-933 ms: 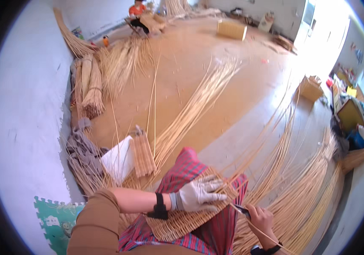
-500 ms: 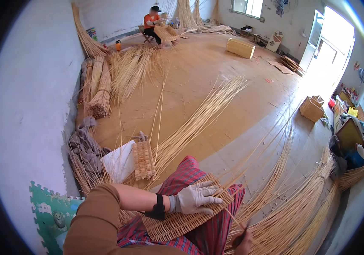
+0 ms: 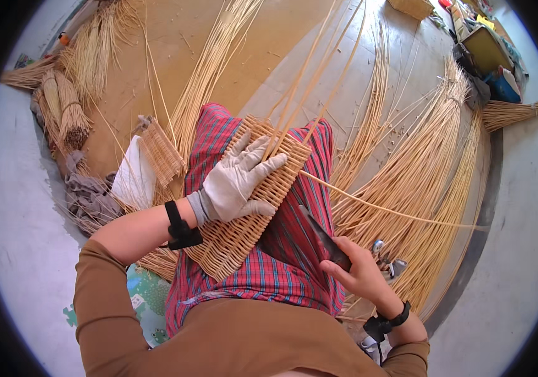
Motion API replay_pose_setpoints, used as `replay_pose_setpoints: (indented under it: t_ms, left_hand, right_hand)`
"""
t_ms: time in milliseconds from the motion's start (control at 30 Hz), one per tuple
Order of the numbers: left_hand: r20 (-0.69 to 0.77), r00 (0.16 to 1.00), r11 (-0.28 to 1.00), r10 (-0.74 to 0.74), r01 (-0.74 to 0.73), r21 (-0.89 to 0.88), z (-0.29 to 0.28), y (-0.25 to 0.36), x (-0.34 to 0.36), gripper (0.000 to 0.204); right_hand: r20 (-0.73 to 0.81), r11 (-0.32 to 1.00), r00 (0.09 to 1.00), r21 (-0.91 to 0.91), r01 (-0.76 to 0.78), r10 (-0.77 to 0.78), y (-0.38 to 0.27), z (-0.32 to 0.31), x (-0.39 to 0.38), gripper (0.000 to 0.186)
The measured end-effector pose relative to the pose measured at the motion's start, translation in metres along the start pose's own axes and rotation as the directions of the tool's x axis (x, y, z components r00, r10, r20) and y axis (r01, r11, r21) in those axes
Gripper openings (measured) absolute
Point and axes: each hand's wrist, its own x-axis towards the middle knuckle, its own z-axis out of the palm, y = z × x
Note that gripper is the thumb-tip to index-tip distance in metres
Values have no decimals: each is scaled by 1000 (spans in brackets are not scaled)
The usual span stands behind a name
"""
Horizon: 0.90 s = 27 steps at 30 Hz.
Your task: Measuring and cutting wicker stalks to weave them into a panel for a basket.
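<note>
A flat woven wicker panel (image 3: 228,248) lies tilted across my lap on a red-and-blue plaid cloth (image 3: 275,276). My left hand (image 3: 234,182), in a pale work glove, rests on the weave with its fingers spread. Several long canes (image 3: 310,75) rise from the panel's far end, beside the gloved fingers. A single cane (image 3: 376,204) sticks out from the panel's right edge and bends away to the right. Bare and closed round a handle, my right hand (image 3: 360,270) holds a dark-bladed knife (image 3: 321,234) apart from the panel, its blade pointing up and left.
Loose canes (image 3: 407,163) spread over the floor at right, with another bunch (image 3: 209,69) ahead. A smaller woven piece (image 3: 161,152) leans by a white sheet (image 3: 136,173) at left. Bundled canes (image 3: 71,119) and grey cloth (image 3: 90,195) lie along the left wall.
The view has tipped down towards my lap. My right hand with the knife, low and blurred by the panel's edge before, is now farther out to the right. My left hand stays on the panel.
</note>
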Motion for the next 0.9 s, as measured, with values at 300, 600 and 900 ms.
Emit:
replay_pose_setpoints:
  t_ms: [300,600,900]
  left_hand:
    - [-13,1000,998,10,-11,-67,6,-7,0,97]
    - [-33,999,999,7,-8,-35,2,-6,-1,91]
    - [8,1000,1000,-11,11,-7,4,-5,-1,95]
  right_hand:
    - [-21,986,999,160,33,-30,-1,6,21,48]
    - [70,962,992,246,-120,106,-7,-2,35,39]
    - [2,998,1000,-61,13,-13,-19,-13,45,43]
